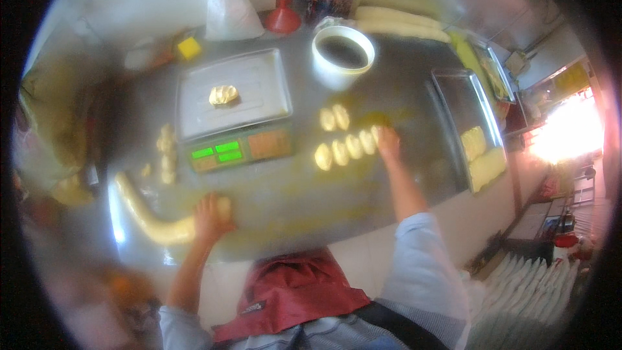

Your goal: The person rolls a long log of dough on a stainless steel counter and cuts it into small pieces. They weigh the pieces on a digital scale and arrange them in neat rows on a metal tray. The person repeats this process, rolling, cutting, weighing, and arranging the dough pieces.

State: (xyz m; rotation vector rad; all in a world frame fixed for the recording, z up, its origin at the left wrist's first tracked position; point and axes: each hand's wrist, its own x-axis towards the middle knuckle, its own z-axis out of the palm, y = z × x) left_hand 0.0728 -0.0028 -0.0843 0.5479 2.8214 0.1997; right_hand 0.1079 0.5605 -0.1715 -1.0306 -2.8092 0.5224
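Note:
My left hand [212, 218] grips the right end of a long, curved roll of dough [165, 229] on the metal table. At the right end of a row of dough pieces [339, 151], my right hand [388, 142] touches the last piece; whether its fingers are closed on it is hard to see. Two more pieces [334, 117] lie just beyond that row. One dough lump [223, 95] rests on the steel pan of a digital scale [252, 65] with lit green displays. Small dough pieces [167, 153] lie left of the scale.
A white bucket [324, 70] with dark contents stands behind the dough row. Farther back are a red funnel [283, 18], a plastic bag [231, 9] and a yellow block [189, 48]. At the right, a metal tray [449, 97] holds flat dough pieces [486, 167].

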